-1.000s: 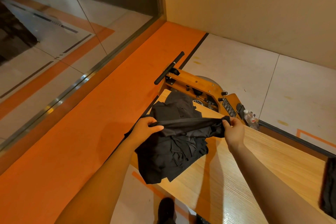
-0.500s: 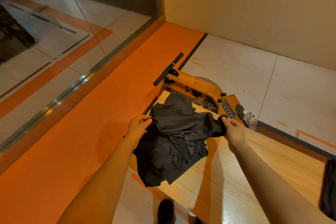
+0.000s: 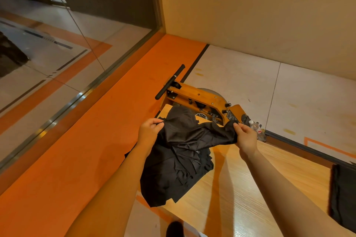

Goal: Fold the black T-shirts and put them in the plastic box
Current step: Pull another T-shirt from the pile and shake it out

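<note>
Fabric of one black T-shirt [image 3: 200,132] is stretched between both hands above the far left corner of the tabletop [image 3: 260,184]. Left hand [image 3: 149,131] is curled shut on the shirt's left edge, knuckles up, with its forearm reaching in from the lower left. Right hand [image 3: 245,134] pinches the shirt's right edge between thumb and fingers, wrist slightly bent, its forearm running in from the lower right. Between the two hands the cloth sags in loose creases, and it hangs just beyond and below the knuckles. Under the held shirt, nearer than the hands, lies a rumpled heap of black T-shirts [image 3: 173,177], part of it draped over the tabletop's left edge beside the left forearm. Well to the right of the right forearm, another dark cloth [image 3: 342,196] rests at the tabletop's right side, cut off by the picture's edge. Beyond the hands stands an orange wooden machine [image 3: 202,98] with a black handle bar [image 3: 169,82], on the floor past the tabletop's far corner. Just right of the right hand, a clear plastic bottle [image 3: 255,127] sits by the machine's end. Left of the left hand runs an orange floor strip [image 3: 77,150], bordered by a glass wall [image 3: 57,34]. A dark shoe [image 3: 174,229] shows at the bottom edge.
</note>
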The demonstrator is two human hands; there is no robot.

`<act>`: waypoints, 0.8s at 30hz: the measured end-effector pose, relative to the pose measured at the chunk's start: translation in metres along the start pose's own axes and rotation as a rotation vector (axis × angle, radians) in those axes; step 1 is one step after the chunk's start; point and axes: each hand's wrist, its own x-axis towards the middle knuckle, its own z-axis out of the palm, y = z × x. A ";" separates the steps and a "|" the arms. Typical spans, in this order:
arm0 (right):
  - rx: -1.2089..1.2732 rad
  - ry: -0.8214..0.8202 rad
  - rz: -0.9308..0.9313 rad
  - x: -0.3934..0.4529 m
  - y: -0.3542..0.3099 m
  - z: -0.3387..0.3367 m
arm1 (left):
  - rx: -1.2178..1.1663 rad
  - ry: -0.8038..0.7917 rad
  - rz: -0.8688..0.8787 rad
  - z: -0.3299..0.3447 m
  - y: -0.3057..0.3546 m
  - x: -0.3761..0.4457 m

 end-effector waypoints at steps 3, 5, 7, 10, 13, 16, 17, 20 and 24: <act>0.003 0.034 -0.050 -0.001 -0.016 -0.014 | -0.013 -0.045 0.058 0.015 0.023 -0.001; 0.000 0.065 -0.079 0.000 -0.026 -0.029 | -0.013 -0.059 0.104 0.023 0.039 0.001; -0.005 0.099 -0.094 0.002 -0.035 -0.047 | -0.016 -0.056 0.141 0.034 0.057 0.001; 0.026 0.200 -0.100 0.002 -0.051 -0.080 | -0.009 -0.040 0.152 0.057 0.083 0.002; 0.055 0.274 -0.128 0.003 -0.064 -0.112 | 0.007 -0.054 0.160 0.083 0.105 -0.001; 0.059 0.331 -0.155 0.004 -0.076 -0.150 | 0.022 -0.090 0.181 0.116 0.124 -0.003; 0.065 0.347 -0.161 0.004 -0.080 -0.163 | 0.037 -0.101 0.190 0.127 0.130 -0.003; 0.049 0.411 -0.184 0.006 -0.093 -0.203 | 0.062 -0.134 0.206 0.157 0.146 0.002; 0.064 0.486 -0.181 0.015 -0.107 -0.260 | 0.069 -0.113 0.232 0.194 0.169 0.009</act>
